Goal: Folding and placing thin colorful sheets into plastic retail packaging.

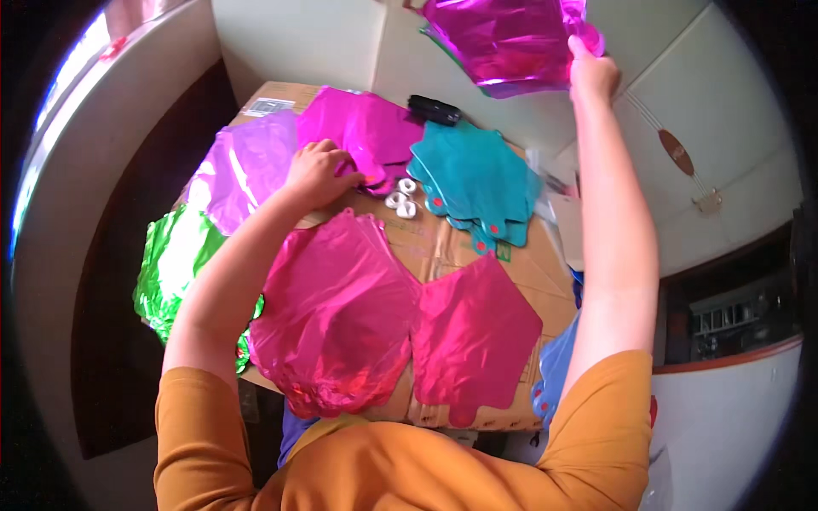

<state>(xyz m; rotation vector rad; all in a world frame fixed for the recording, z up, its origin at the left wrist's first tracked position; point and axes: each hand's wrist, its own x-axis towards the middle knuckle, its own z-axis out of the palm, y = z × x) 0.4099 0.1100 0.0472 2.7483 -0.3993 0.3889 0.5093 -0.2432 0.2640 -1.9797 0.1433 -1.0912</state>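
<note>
High at the upper right, my right hand [592,75] is closed on the edge of a shiny magenta foil balloon [511,43], flat and uninflated, with a strip of green along its lower left edge. My left hand [322,175] lies at the near edge of a pile of magenta foil balloons [354,119], thumb and fingers apart. Small white rolls [400,200] sit just right of that hand. Below it, deep pink foil balloons [341,307] are spread flat, and another pink one [473,341] lies beside them.
Everything rests on a cardboard box [434,255]. Teal foil balloons [477,179] are stacked at right, purple ones [247,166] and green ones [175,264] at left. A black object [434,110] sits at the far edge. Blue foil [554,366] shows by my right arm.
</note>
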